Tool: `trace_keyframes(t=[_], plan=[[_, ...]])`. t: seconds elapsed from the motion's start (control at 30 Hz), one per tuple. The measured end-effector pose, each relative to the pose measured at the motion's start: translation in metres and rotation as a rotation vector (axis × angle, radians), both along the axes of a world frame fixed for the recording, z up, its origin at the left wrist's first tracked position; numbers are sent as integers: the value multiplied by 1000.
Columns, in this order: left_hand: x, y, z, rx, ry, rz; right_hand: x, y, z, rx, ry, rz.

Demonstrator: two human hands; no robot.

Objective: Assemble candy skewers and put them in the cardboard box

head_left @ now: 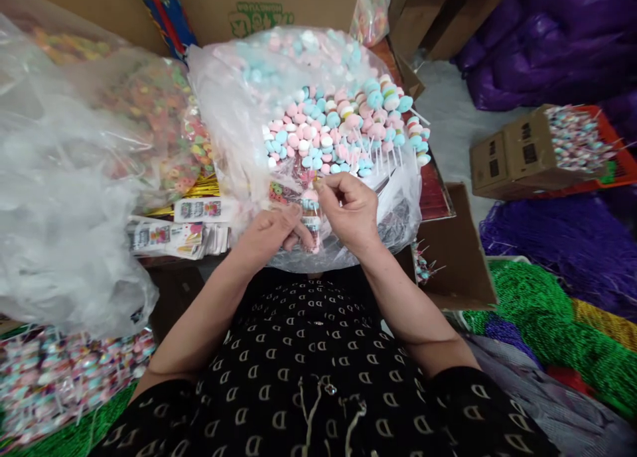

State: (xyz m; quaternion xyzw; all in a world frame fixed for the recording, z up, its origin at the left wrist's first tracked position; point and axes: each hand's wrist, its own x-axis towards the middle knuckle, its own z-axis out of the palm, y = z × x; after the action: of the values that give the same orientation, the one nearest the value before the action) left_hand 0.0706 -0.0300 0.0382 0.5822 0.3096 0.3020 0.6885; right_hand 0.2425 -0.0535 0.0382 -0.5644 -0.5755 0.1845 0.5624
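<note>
A skewer of pastel marshmallow candies in a clear printed wrapper [311, 219] lies between my hands, at the near edge of the big plastic bag. My left hand [276, 230] is closed at the wrapper's left side, its fingers pressed against it. At the wrapper's upper end, my right hand [348, 208] pinches with thumb and forefinger; the exact bit between the fingertips is too small to make out. Just beyond lie loose pink, white and blue candies [303, 132] on the open plastic bag [219, 105]. Candy skewers on white sticks [368, 135] are piled to their right.
Printed cards [169, 238] and gold twist ties [203, 186] lie left of my hands. Bags of ring-shaped candies [154, 105] stand further left. An open cardboard box [452, 251] is beside the table's right edge, with green strands [537, 298] on the floor beyond.
</note>
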Motion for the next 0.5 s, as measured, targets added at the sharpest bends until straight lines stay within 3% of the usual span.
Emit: trace_keyframes(t=[0.07, 0.13, 0.23, 0.37, 0.5], plan=[[5, 0, -11, -75, 46, 1, -1, -4, 6, 52, -62, 1], [12, 3, -17, -179, -38, 79, -5, -12, 8, 57, -103, 35], [19, 8, -15, -217, -185, 234, -9, -23, 1, -27, -26, 97], [21, 3, -9, -34, -174, 323, -4, -28, -12, -187, 264, 139], [20, -11, -7, 329, -62, 272, 10, -30, -17, -160, 473, 194]])
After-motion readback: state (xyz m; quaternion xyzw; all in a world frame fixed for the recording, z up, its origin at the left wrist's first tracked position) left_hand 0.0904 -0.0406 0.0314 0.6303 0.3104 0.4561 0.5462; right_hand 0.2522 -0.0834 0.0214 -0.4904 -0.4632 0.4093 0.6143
